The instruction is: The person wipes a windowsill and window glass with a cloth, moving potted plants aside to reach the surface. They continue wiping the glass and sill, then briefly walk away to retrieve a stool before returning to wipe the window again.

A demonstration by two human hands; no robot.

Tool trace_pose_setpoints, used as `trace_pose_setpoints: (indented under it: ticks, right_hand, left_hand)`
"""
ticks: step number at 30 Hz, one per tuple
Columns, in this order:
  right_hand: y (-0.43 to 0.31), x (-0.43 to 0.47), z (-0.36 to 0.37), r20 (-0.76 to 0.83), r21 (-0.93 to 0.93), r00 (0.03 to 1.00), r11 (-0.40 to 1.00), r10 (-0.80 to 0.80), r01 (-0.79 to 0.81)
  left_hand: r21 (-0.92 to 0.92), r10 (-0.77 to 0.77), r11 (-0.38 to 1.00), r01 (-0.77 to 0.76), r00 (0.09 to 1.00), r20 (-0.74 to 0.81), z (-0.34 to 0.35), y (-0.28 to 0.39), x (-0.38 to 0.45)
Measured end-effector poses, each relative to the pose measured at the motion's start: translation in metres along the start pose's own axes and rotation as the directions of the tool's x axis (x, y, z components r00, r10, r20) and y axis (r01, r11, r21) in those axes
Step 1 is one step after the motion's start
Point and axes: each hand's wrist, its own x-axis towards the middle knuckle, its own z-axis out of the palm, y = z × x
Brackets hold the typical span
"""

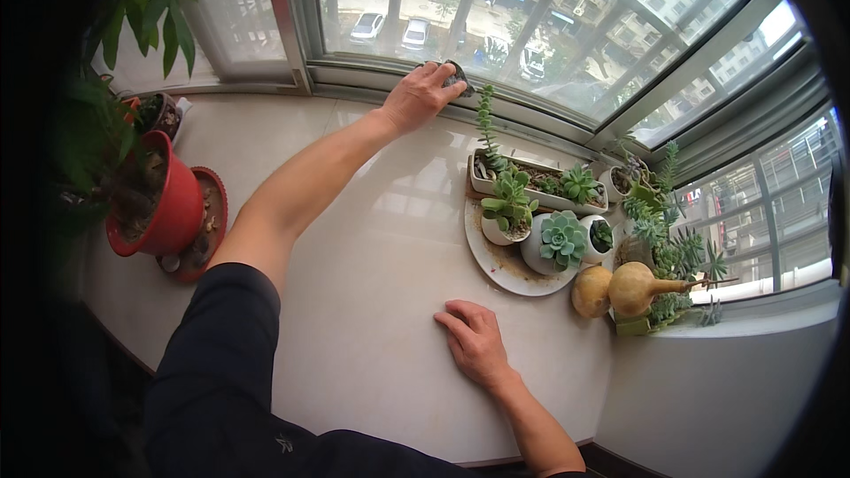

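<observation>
My left hand [425, 94] reaches far forward to the window frame, its fingers closed on a dark, crumpled cloth-like thing [458, 77], which lies against the lower pane and rail. The hand covers part of it, so its exact kind cannot be told. Just to the right of that hand rises a tall succulent stem [487, 121]. My right hand [473, 340] rests near the front of the pale, glossy windowsill counter [372, 345], fingers loosely curled, with nothing seen in it. Beyond it stands a round white tray [518, 287] bearing potted succulents.
A rectangular succulent planter [544, 198] stands along the window at right. A dried bottle gourd [631, 288] lies beside more succulents in the right corner. At left are a red plant pot [174, 202] and its saucer [216, 212]. The metal window frame [372, 79] borders the counter.
</observation>
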Motion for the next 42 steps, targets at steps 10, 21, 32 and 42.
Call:
trace_pose_setpoints:
  ticks: [10, 21, 32, 42]
  right_hand:
    - [0.002, 0.003, -0.005, 0.042, -0.001, 0.999, 1.0, 0.01, -0.01]
    - [0.002, 0.001, -0.001, 0.018, -0.007, 1.0, 1.0, 0.009, -0.009]
    - [0.002, 0.003, 0.001, 0.0, -0.009, 1.0, 1.0, -0.025, 0.025]
    - [0.002, 0.002, 0.005, 0.003, -0.002, 1.0, 1.0, -0.006, 0.006]
  left_hand:
    - [0.097, 0.222, 0.97, -0.221, 0.975, 0.001, 0.037, 0.011, 0.001]
    - [0.291, -0.119, 0.955, 0.058, 0.973, 0.197, -0.057, -0.089, -0.095]
    - [0.431, -0.453, 0.819, 0.379, 0.888, 0.08, -0.074, -0.082, -0.093]
    - [0.115, -0.79, 0.543, 0.832, 0.552, -0.266, -0.029, -0.082, -0.082]
